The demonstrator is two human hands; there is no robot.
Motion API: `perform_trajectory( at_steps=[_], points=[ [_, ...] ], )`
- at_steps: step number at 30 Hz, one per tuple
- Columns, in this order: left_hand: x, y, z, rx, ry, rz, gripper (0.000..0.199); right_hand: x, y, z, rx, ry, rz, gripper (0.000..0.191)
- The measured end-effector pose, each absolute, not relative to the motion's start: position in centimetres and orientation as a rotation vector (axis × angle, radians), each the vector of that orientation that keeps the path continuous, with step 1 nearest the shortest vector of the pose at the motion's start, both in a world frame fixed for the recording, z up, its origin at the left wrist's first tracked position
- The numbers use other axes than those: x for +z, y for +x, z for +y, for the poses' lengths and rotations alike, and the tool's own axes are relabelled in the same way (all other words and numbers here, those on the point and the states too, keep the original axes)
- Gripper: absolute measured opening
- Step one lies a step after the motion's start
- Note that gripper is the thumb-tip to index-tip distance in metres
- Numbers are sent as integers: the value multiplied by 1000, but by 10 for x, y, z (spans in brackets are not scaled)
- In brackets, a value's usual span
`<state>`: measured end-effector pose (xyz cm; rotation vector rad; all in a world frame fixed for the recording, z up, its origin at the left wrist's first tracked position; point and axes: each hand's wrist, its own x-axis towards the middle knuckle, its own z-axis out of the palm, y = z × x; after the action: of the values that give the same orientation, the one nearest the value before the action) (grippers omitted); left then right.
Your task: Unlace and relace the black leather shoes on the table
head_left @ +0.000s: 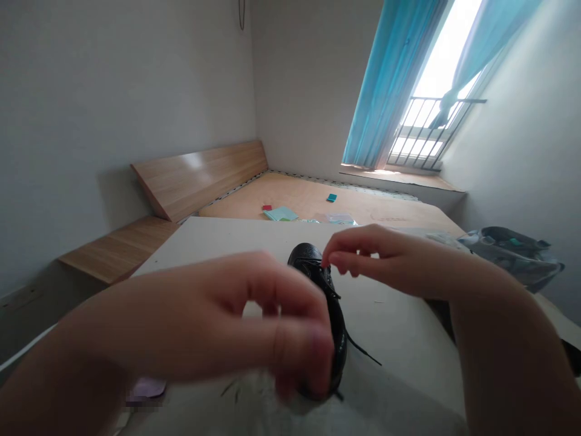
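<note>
A black lace-up shoe (336, 312) lies on a white table with its toe pointing away from me. My left hand (276, 321) is in front of the shoe, blurred by motion and covering its near left side. Its thumb and forefinger come together in a pinch; anything between them is hidden. Beside the upper eyelets, my right hand (363, 251) pinches the shoelace (323, 274) with thumb and forefinger. One loose lace end (365, 353) trails to the right across the tabletop.
Behind the white table (231, 239) is a wooden bed board (254, 197) with a light-green packet (280, 213) and a teal piece (331, 197) on it. A grey bag (517, 254) stands at right. The headboard (209, 175) leans at left; blue curtains (385, 85) hang beside the window.
</note>
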<state>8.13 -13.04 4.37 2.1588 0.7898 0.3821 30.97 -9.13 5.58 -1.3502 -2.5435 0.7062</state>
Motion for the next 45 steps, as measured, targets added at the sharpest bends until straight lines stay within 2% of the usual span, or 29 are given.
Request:
perform_trajectory(
  at_steps=[3,4,6,11,17,23,26,30,32,36,38,41,43,45],
  points=[
    [37,87,-101,484,2326,1327,36,37,315,-67,355,-1750,-2448,27],
    [31,92,-94,467,2393,1534,32,31,315,-61,354,-1812,-2460,25],
    [14,103,-84,439,2483,1664,28,20,313,-53,434,-1837,-2518,22],
    [-19,118,-75,338,2524,1624,29,5,306,-45,469,-1784,-2561,13],
    [-25,122,-71,453,2480,1594,18,-3,307,-36,541,-1654,-2499,6],
    [-23,124,-66,582,2306,1417,30,-16,293,-26,812,-1459,-2223,5],
    [-13,119,-67,776,1983,1162,37,-16,291,-26,991,-1404,-2090,11],
    [10,108,-74,992,1762,1065,30,-2,304,-32,1126,-1401,-2063,26],
    [21,101,-80,1074,1788,1082,30,9,313,-38,1006,-1465,-2168,27],
    [37,92,-97,1205,1873,1051,31,26,318,-52,351,-1619,-2310,16],
    [43,95,-110,1104,1966,974,30,33,313,-59,202,-1556,-2207,13],
    [46,107,-132,681,2137,721,23,42,303,-70,538,-1223,-2042,10],
    [43,116,-142,427,2244,471,27,46,296,-79,799,-1007,-1956,9],
    [37,120,-146,253,2321,262,34,48,290,-90,828,-929,-1940,9]
  ],
)
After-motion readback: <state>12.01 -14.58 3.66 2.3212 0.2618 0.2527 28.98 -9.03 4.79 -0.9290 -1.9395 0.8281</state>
